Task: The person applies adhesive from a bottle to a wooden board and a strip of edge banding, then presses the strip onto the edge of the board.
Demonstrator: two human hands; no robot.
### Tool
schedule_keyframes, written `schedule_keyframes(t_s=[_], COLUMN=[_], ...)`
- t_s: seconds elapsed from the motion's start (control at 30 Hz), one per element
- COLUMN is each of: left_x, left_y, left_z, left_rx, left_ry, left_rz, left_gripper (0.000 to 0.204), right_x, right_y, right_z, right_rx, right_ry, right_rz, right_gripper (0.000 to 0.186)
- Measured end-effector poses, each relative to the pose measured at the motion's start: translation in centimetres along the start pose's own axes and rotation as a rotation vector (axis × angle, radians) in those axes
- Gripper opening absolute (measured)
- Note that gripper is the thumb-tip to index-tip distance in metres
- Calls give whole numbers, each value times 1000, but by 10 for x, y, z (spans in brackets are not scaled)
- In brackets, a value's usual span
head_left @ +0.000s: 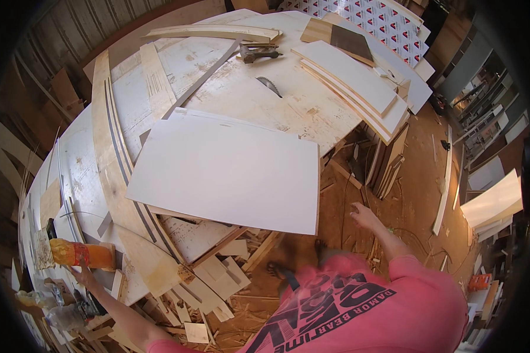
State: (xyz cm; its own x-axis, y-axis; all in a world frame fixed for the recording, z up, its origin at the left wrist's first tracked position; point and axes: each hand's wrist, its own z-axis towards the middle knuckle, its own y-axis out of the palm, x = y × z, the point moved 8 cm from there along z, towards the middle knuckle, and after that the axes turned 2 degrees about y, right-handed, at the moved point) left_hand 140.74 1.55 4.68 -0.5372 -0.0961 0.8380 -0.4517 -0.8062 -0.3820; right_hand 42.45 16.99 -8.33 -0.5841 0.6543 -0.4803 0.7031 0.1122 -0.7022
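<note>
touching orange bottle (pixel 92 254) from near side: left hand (pixel 85 275), fingers part-spread, firm hold unclear; bottle's long axis left-to-right; right hand (pixel 364 216) well apart, empty, loosely open

Red-banded orange container (pixel 102 257), white panel (pixel 229 170), black-printed pink shirt (pixel 359 300)

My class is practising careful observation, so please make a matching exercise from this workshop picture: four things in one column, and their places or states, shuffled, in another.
Things
1. Large white rectangular panel
2. Yellow-orange cylindrical container with a red band
3. Grey, curved, toothed metal blade
4. Bare right hand

Places or states
A. Amid the pale worktable, near the dark handheld tool
B. Seen against the brown floor, holding nothing
C. At the bare left hand
D. In the middle of the picture

Right pairs: 1-D, 2-C, 3-A, 4-B
</note>
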Motion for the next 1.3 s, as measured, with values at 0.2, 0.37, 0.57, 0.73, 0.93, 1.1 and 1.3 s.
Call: schedule_keyframes(t_s=[0.2, 0.37, 0.57, 0.73, 0.93, 1.1, 1.3], left_x=[-17, 40, 141, 176, 326, 462, 534], left_y=[-23, -11, 33, 74, 156, 255, 377], left_z=[-27, -105, -258, -348, -448, -508, -619], left_rx=[54, 67, 128, 123, 78, -127, -586], left_ry=[-124, 23, -66, -57, 78, 298, 280], left_rz=[162, 233, 98, 83, -22, -93, -278], left_gripper=[92, 80, 68, 64, 62, 59, 51], right_x=[12, 28, 52, 107, 215, 285, 367], right_y=[1, -8, -24, -40, -67, -134, -187], right_z=[27, 30, 35, 69, 128, 139, 150], right_rx=[25, 46, -67, -151, -351, -355, -95], right_ry=[-92, -67, 95, 95, 118, 351, 388], right_rz=[11, -26, 236, 249, 80, 442, 563], right_gripper=[46, 45, 52, 71, 82, 73, 64])
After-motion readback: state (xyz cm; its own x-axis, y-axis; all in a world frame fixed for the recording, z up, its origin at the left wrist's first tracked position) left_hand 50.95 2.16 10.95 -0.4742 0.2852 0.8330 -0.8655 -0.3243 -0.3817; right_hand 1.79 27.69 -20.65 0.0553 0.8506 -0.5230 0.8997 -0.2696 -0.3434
